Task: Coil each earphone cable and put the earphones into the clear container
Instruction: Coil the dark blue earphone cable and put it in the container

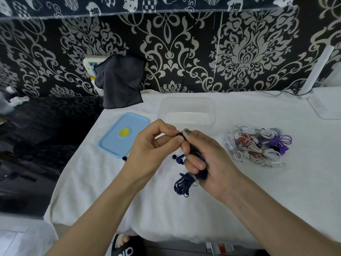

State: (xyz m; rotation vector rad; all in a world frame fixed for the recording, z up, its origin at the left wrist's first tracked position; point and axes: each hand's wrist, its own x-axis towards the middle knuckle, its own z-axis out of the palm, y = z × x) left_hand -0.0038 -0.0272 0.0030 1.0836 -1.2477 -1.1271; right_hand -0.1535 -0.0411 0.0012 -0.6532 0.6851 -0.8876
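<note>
Blue earphone (pixel 186 180): in front of the clear container (pixel 187 112), in our hands; its wound bundle runs up and down, loops hanging low.
Right hand (pixel 206 163): we curl our fingers round the bundle.
Left hand (pixel 151 150): we pinch the dark end at the top.
Nearer hand: right; we think it drops the bundle in the container.
Other earphones (pixel 258 146): right of the container.
</note>
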